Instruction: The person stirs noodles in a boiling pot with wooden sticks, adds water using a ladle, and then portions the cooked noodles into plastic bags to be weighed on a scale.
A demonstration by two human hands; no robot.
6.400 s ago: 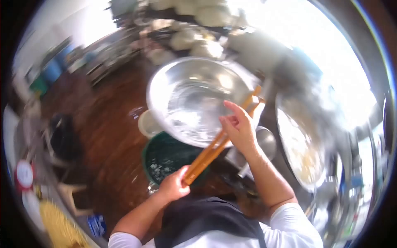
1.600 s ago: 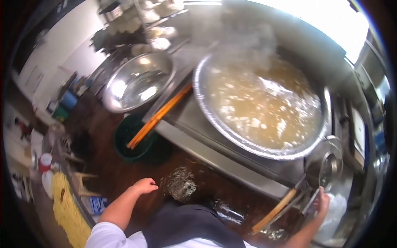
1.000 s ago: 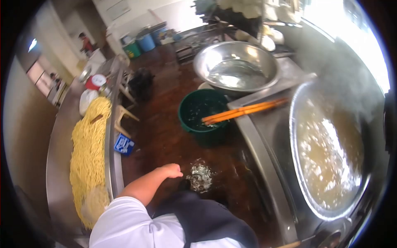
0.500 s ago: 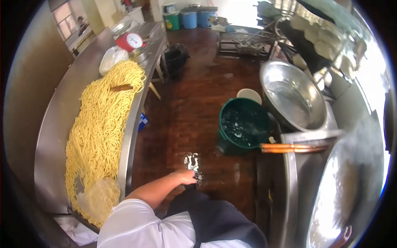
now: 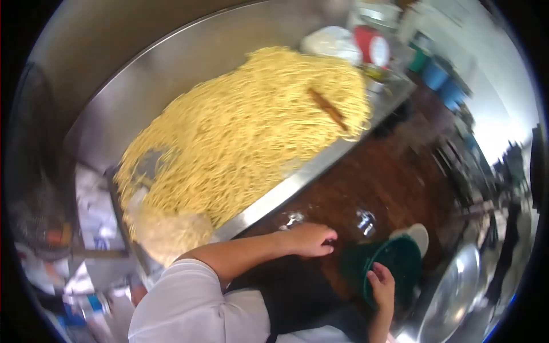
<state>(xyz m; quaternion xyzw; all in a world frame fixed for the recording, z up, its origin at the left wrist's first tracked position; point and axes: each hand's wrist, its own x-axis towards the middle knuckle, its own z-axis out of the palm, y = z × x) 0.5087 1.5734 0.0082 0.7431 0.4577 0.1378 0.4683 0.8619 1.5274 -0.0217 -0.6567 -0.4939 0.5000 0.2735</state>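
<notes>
Two bare hands noted. My left hand (image 5: 311,239) is loosely curled, nothing visible in it, near the metal table (image 5: 273,201). My right hand (image 5: 382,284) is half open, nothing visible in it, at the green bucket (image 5: 407,251). Yellow noodles (image 5: 246,126) spread across the table, a brown stick (image 5: 327,110) on top, a plastic bag (image 5: 171,231) at one end.

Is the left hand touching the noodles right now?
Apart. The head view shows the metal counter edge and brown floor between the left hand and the noodles.
</notes>
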